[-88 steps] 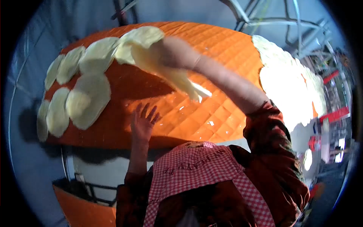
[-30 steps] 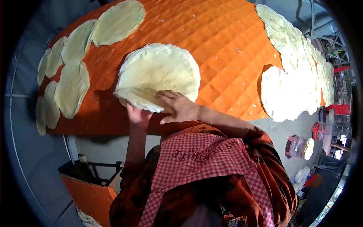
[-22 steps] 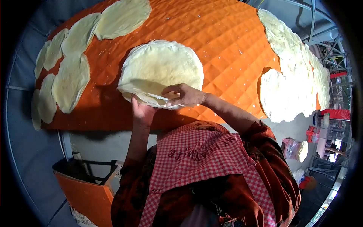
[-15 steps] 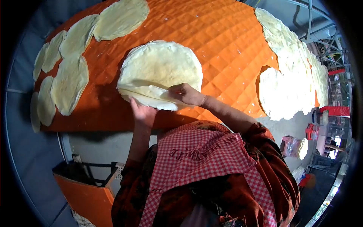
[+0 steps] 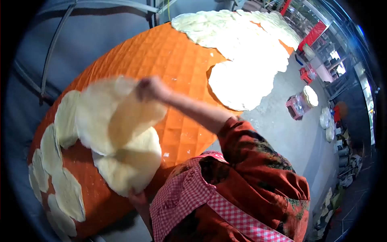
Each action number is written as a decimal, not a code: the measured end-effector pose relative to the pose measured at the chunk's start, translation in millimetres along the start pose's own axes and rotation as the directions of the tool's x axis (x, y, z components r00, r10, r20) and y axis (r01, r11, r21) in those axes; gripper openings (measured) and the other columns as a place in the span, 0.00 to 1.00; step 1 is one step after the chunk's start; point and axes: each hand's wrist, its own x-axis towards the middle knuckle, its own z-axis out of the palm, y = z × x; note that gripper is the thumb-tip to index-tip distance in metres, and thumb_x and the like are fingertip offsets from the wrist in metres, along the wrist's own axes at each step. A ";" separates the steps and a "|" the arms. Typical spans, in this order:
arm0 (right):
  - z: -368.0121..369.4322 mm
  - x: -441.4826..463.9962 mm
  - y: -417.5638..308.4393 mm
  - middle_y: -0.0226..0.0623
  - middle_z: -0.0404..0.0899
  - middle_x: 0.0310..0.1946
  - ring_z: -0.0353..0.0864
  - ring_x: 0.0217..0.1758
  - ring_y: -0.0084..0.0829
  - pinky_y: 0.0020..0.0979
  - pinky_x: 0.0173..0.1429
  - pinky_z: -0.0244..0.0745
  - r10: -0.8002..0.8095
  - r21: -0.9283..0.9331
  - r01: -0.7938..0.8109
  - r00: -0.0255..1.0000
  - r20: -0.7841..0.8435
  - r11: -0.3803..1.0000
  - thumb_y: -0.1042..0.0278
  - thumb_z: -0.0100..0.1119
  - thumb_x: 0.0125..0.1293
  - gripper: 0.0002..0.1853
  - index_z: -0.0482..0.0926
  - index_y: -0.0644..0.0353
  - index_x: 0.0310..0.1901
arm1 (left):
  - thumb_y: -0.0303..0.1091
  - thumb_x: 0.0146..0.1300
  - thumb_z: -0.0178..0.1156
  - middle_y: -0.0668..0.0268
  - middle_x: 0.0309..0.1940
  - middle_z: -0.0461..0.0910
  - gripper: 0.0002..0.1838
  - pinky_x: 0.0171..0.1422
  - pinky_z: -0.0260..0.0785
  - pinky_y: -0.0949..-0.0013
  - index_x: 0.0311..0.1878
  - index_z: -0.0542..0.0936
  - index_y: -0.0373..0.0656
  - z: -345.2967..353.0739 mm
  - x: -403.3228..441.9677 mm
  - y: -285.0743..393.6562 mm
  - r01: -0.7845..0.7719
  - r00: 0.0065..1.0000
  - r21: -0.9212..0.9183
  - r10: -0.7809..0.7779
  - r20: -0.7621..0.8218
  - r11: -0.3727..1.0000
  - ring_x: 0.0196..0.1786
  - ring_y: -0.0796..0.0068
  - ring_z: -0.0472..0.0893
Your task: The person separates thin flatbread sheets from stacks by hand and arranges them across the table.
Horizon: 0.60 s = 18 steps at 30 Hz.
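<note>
Head view: I see the right hand (image 5: 151, 89), blurred, with its fingers closed on the right edge of a thin pale sheet (image 5: 98, 117), which is lifted over the orange quilted tabletop (image 5: 187, 139) at left. The sheet partly covers a round pale stack (image 5: 141, 163). My left hand (image 5: 138, 198) is at the stack's near edge, its fingers partly hidden, so I cannot tell whether they grip. Overlapping rounds (image 5: 68, 193) lie along the left side; a bright, spread-out pile (image 5: 242, 80) covers the far right.

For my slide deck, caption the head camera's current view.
Right hand holds a thin flatbread over quilted orange cloth, left hand at a second flatbread's edge.
</note>
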 end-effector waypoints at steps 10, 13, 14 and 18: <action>-416.0 -80.3 81.3 0.43 0.80 0.37 0.79 0.39 0.33 0.30 0.45 0.75 0.002 -0.026 -0.039 0.587 -0.809 0.999 0.73 0.61 0.56 0.19 0.74 0.67 0.49 | 0.48 0.66 0.48 0.55 0.69 0.57 0.31 0.74 0.42 0.48 0.68 0.59 0.42 61.1 -49.2 4.0 -0.161 0.987 -0.571 0.146 -0.072 0.805 0.71 0.54 0.55; -437.4 -130.1 146.4 0.49 0.77 0.48 0.75 0.52 0.37 0.34 0.57 0.70 0.203 0.014 -0.541 0.292 -0.935 0.841 0.72 0.62 0.54 0.27 0.67 0.67 0.57 | 0.45 0.68 0.47 0.53 0.68 0.58 0.29 0.73 0.46 0.48 0.68 0.60 0.39 32.4 -36.2 -8.6 -0.123 0.987 -0.573 0.160 0.014 0.810 0.70 0.53 0.57; -438.0 -140.6 169.4 0.50 0.76 0.49 0.74 0.54 0.38 0.34 0.59 0.68 0.279 0.087 -0.594 0.240 -0.930 0.800 0.72 0.62 0.54 0.29 0.66 0.66 0.58 | 0.44 0.69 0.47 0.51 0.67 0.59 0.29 0.73 0.48 0.49 0.67 0.60 0.38 29.6 -32.0 -9.3 -0.095 0.985 -0.566 0.159 0.064 0.819 0.69 0.53 0.58; -344.7 -132.5 192.2 0.45 0.79 0.43 0.78 0.47 0.36 0.34 0.54 0.71 -0.063 -0.298 -0.583 0.389 -0.919 0.756 0.74 0.59 0.54 0.20 0.73 0.63 0.51 | 0.39 0.68 0.44 0.54 0.70 0.54 0.28 0.75 0.42 0.47 0.68 0.58 0.38 85.6 -53.2 5.8 -0.069 0.997 -0.600 0.080 -0.008 0.797 0.72 0.53 0.53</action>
